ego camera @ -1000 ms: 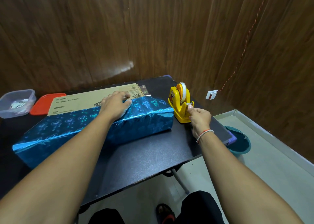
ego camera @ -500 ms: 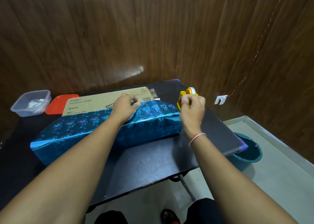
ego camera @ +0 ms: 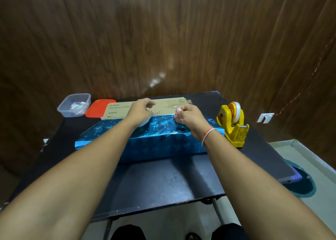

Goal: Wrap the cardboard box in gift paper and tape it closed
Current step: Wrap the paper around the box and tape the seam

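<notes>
Two hands work at the far upper edge of the box, seen from the head camera. We note the cardboard box [ego camera: 145, 107] lying flat on the black table [ego camera: 163, 181], its near side and most of its top covered by blue gift paper [ego camera: 160, 141] printed with hearts; a strip of bare cardboard with printed text shows beyond the paper's far edge. Our left hand [ego camera: 141, 112] rests on the paper at that edge, fingers curled, thumb and forefinger pinched together near the seam. Our right hand [ego camera: 189, 117] sits just beside it to the right, fingers curled, pinching a clear piece of tape [ego camera: 172, 107] that lies over the bare cardboard; how far the tape stretches toward the left hand we cannot tell. A thread bracelet [ego camera: 208, 133] circles the right wrist. Right of the box, near its end, stands a yellow tape dispenser [ego camera: 234, 127] with its roll upright. At the table's far left corner sit a clear plastic container [ego camera: 74, 105] and, touching it, an orange lid [ego camera: 96, 108].
</notes>
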